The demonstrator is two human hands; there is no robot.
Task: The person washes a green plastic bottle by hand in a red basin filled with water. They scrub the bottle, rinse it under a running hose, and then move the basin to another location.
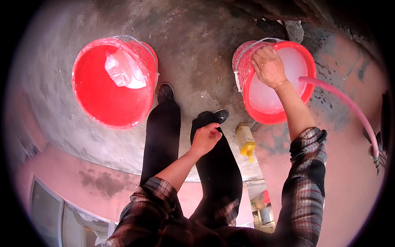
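My right hand lies over the upper left rim of a red plastic bucket, its fingers bent down over the edge. Cloudy whitish liquid stands high inside this bucket. The end of a pink hose reaches over its right rim. My left hand hangs above my right leg with loosely bent fingers and nothing visible in it. A second red bucket stands on the left; in it is a clear plastic container, possibly a bottle, beside something white.
A plastic bottle with a yellow cap is on the concrete floor near my right foot. A pink wall with a window is at lower left. A stone chunk sits behind the right bucket. The hose leads to a tap.
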